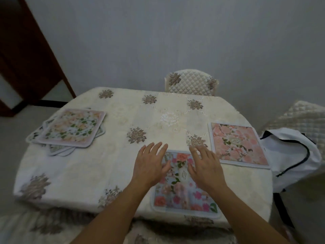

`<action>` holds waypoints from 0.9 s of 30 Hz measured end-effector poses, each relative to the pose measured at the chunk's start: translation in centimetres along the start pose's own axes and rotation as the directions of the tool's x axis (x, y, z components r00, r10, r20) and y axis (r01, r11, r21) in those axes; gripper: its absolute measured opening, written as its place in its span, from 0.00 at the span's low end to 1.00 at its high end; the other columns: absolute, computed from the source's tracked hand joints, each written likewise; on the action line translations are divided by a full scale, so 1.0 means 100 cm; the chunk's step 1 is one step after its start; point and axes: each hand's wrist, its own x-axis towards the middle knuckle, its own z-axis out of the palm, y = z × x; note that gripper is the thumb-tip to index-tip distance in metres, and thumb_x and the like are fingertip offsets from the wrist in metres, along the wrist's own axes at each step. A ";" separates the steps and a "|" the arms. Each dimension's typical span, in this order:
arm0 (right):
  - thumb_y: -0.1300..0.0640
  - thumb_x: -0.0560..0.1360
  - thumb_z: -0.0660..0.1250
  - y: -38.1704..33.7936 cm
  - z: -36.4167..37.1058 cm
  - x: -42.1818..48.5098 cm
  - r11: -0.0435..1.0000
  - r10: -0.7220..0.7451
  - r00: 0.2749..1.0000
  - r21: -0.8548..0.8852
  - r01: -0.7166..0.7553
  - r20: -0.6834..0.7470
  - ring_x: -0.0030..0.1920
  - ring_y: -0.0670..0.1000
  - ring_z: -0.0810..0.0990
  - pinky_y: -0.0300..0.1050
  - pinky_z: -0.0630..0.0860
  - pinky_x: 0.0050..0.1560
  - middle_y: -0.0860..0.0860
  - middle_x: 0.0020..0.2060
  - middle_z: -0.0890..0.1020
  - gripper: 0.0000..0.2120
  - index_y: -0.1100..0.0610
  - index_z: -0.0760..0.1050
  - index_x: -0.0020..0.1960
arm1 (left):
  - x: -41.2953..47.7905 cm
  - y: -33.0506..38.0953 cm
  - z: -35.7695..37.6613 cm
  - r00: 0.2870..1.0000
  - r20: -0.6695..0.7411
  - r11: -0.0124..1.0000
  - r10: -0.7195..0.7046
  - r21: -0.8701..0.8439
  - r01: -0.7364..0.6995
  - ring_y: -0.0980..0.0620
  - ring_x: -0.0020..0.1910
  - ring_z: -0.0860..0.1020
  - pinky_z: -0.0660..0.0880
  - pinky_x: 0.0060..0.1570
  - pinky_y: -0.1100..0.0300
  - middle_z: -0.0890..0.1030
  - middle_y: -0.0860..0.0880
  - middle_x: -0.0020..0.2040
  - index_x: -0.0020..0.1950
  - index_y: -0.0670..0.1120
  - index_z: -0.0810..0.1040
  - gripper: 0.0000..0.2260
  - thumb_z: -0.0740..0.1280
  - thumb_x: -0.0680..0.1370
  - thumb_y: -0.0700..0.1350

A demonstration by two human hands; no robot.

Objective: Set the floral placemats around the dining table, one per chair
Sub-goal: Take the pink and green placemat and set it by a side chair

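Both hands, left (151, 164) and right (204, 166), are spread flat, each grip wide and empty, over the blue rose-printed rectangular placemat (184, 194) at 6 o'clock on the cloth-covered worktop (105, 164). It should be smoothed outward and squared to the edge. Spare floral mats (70, 129) are stacked at 9 o'clock.

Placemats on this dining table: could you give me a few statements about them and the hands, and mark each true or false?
1. A stack of placemats lies at the table's left side. True.
2. Both hands are clenched into fists. False: the left hand and right hand are open, fingers spread over the blue floral placemat.
3. The pink floral placemat lies flat at the right. True.
4. A placemat lies before the far quilted chair. False: only tablecloth there.
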 end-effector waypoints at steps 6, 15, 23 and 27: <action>0.43 0.78 0.58 -0.074 0.010 0.020 0.963 -0.255 0.967 0.093 0.254 0.008 0.70 0.59 0.73 0.59 0.71 0.69 0.57 0.70 0.75 0.28 0.54 0.67 0.75 | -0.060 -0.048 -0.028 0.963 -0.080 0.963 -0.258 0.063 0.263 0.46 0.67 0.74 0.70 0.67 0.47 0.77 0.49 0.69 0.72 0.52 0.71 0.27 0.57 0.77 0.61; 0.45 0.76 0.65 -0.202 0.007 -0.008 0.709 -0.673 0.738 0.242 0.662 -0.049 0.67 0.60 0.76 0.57 0.74 0.64 0.57 0.66 0.78 0.27 0.55 0.71 0.72 | -0.201 -0.081 -0.068 0.750 -0.165 0.738 -0.640 0.140 0.660 0.46 0.69 0.71 0.67 0.70 0.48 0.75 0.50 0.71 0.74 0.53 0.69 0.27 0.56 0.77 0.61; 0.46 0.76 0.60 -0.317 -0.004 -0.067 0.360 -0.901 0.416 0.324 0.875 -0.122 0.61 0.58 0.77 0.55 0.76 0.59 0.55 0.62 0.79 0.25 0.55 0.71 0.70 | -0.347 -0.080 -0.100 0.445 -0.324 0.413 -0.835 0.166 0.895 0.46 0.60 0.78 0.75 0.60 0.49 0.81 0.49 0.62 0.67 0.50 0.76 0.24 0.59 0.76 0.60; 0.43 0.77 0.58 -0.366 -0.003 -0.095 0.250 -0.946 0.301 0.320 0.914 -0.122 0.63 0.59 0.77 0.56 0.75 0.61 0.56 0.65 0.78 0.26 0.55 0.71 0.71 | -0.404 -0.075 -0.115 0.293 -0.364 0.255 -0.884 0.149 0.955 0.46 0.59 0.79 0.75 0.59 0.50 0.81 0.49 0.62 0.66 0.50 0.77 0.24 0.59 0.75 0.60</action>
